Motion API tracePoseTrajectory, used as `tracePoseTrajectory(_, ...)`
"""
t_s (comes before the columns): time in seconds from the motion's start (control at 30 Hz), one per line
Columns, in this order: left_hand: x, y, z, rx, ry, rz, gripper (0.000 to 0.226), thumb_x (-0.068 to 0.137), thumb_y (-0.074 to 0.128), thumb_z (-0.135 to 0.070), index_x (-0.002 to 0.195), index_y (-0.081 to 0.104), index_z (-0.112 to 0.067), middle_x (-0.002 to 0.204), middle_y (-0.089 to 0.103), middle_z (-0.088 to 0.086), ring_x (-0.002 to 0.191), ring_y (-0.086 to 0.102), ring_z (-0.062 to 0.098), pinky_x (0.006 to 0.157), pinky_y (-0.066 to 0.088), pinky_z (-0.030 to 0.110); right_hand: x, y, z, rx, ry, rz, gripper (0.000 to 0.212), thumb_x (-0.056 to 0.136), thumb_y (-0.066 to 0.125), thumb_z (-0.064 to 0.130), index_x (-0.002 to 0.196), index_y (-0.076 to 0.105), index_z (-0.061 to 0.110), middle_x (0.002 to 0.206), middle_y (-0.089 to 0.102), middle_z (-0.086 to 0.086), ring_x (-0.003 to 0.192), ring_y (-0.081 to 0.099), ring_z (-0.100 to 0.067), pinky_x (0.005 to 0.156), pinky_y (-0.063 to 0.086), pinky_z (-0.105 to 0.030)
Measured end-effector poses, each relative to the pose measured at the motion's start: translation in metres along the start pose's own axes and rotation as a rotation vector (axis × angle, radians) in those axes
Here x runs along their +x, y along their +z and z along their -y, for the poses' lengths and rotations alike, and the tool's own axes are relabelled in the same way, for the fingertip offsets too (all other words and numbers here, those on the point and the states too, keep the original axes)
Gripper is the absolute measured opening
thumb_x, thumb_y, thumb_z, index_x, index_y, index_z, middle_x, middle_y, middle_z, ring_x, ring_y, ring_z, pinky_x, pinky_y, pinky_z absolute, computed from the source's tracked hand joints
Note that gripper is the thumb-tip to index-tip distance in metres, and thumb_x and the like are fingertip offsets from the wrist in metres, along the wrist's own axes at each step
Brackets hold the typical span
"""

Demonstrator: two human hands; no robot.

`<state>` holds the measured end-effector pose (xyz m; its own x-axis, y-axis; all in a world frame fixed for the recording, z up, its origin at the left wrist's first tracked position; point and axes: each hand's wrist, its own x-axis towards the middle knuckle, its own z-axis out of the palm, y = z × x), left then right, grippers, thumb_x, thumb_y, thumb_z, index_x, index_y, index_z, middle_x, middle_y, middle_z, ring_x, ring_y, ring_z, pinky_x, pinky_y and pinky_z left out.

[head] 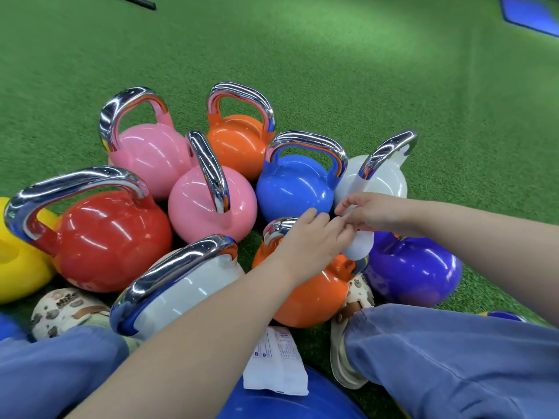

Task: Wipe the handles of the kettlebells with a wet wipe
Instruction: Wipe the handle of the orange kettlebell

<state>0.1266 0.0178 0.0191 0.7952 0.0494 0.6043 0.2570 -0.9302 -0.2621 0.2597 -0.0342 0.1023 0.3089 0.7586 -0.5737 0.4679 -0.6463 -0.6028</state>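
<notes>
Several coloured kettlebells with chrome handles stand packed together on green turf. My left hand (311, 240) lies over the handle of the near orange kettlebell (311, 297), its fingers curled round a white wet wipe (358, 247) that hangs below them. My right hand (370, 211) meets it from the right and pinches the same wipe at its top. Most of that handle is hidden; only its left chrome bend (278, 228) shows. A purple kettlebell (414, 267) sits just right of the hands, a blue one (295, 189) just behind.
A white wipes packet (276, 362) lies on a blue ball (302, 400) between my knees. White (193, 285), red (112, 240), pink (208, 201) and yellow (15, 261) kettlebells crowd the left. My patterned shoes (65, 309) touch the cluster. Open turf (302, 55) stretches behind.
</notes>
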Motion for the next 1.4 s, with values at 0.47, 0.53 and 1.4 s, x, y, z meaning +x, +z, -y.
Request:
tracePoseTrajectory(0.47, -0.043, 0.019, 0.014, -0.286, -0.565, -0.094, 0.035, 0.071, 0.045, -0.019, 0.104, 0.044, -0.011, 0.084, 0.063, 0.012, 0.081, 0.044, 0.021, 0.069, 0.031, 0.029, 0.031, 0.011, 0.03, -0.227, -0.191, 0.198, 0.02, 0.091, 0.053, 0.018, 0.081, 0.07, 0.021, 0.095, 0.067, 0.0, 0.09, 0.058, -0.014, 0.093, 0.045, -0.033)
tracePoseTrajectory(0.53, -0.046, 0.02, 0.012, -0.351, -0.693, -0.067, 0.035, 0.072, 0.045, -0.021, 0.105, 0.045, -0.009, 0.085, 0.064, 0.014, 0.08, 0.049, 0.022, 0.068, 0.032, 0.028, 0.037, 0.015, 0.034, -0.217, -0.199, 0.217, 0.018, 0.09, 0.056, 0.019, 0.085, 0.072, 0.013, 0.098, 0.07, -0.008, 0.091, 0.063, -0.023, 0.093, 0.047, -0.037)
tracePoseTrajectory(1.4, -0.088, 0.027, -0.007, -1.105, -1.557, 0.379, 0.031, 0.099, 0.039, -0.026, 0.123, 0.055, -0.013, 0.081, 0.062, 0.004, 0.079, 0.058, 0.021, 0.073, 0.041, 0.026, 0.049, 0.035, 0.054, -0.273, -0.112, 0.233, 0.038, 0.097, 0.037, 0.044, 0.097, 0.067, 0.021, 0.103, 0.065, -0.002, 0.091, 0.058, -0.017, 0.088, 0.045, -0.027)
